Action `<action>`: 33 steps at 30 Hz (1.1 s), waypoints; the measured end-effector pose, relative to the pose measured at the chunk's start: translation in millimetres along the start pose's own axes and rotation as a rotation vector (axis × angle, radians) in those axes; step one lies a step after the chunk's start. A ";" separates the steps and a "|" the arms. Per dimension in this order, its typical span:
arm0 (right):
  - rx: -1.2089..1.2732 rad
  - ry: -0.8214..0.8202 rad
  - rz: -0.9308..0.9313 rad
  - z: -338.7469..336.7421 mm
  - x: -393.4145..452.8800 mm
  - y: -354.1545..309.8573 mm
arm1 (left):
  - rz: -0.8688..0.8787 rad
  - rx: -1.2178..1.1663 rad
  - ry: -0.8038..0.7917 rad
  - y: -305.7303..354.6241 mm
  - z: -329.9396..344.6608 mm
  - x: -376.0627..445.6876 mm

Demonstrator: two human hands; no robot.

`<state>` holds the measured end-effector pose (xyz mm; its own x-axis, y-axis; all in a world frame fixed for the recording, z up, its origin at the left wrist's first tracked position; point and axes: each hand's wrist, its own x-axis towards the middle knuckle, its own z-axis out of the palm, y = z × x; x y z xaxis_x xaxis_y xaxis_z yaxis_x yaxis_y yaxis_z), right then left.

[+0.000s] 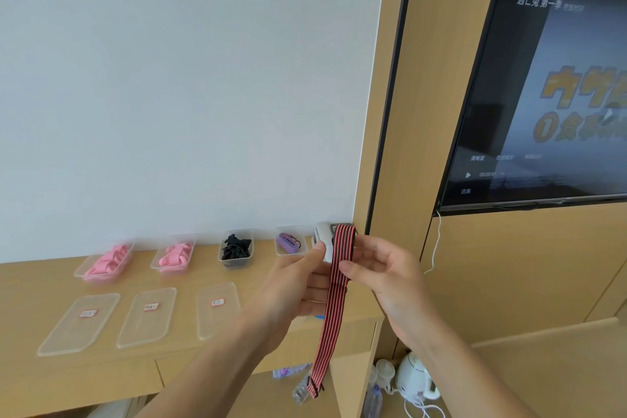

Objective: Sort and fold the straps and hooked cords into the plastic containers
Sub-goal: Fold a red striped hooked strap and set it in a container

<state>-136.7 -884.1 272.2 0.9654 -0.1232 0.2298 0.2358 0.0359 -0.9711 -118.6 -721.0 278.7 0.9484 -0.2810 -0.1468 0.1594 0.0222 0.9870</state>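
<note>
A red and black striped strap [334,302] hangs folded over at its top, its lower end dangling below the desk edge. My left hand [298,285] grips it from the left and my right hand [383,271] pinches it from the right with thumb and fingers. Along the wall on the desk stand two clear containers of pink straps [105,263] [174,256], one of black straps [236,248] and one with a purple strap [289,241].
Three clear lids with labels [79,322] [147,316] [217,309] lie on the wooden desk [40,282]. A white device [322,236] sits behind the strap. A TV [543,95] hangs at right. A white kettle [415,375] stands on the floor.
</note>
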 end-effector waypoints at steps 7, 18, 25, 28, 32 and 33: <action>-0.071 0.053 -0.042 1.6 -3.5 10.8 | 0.035 0.008 -0.003 -0.4 4.7 -4.2; -0.028 0.052 -0.066 1.4 -2.4 10.6 | -0.019 0.031 -0.006 1.4 3.3 -1.0; -0.106 0.006 -0.245 0.6 -7.8 13.3 | -0.092 0.006 -0.033 6.7 0.2 -1.5; -0.217 0.026 -0.345 -1.1 -10.4 21.4 | -0.060 -0.079 -0.038 9.7 -1.7 -0.7; -0.347 0.075 -0.460 -0.5 -13.7 25.9 | -0.040 -0.148 -0.055 12.1 -7.5 -0.4; -0.370 0.082 -0.485 -0.3 -14.7 26.4 | -0.042 -0.162 -0.053 11.9 -8.7 -0.3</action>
<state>-144.7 -881.6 243.2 0.7425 -0.1155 0.6598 0.5776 -0.3883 -0.7180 -114.6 -712.3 289.9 0.9249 -0.3349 -0.1802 0.2449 0.1621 0.9559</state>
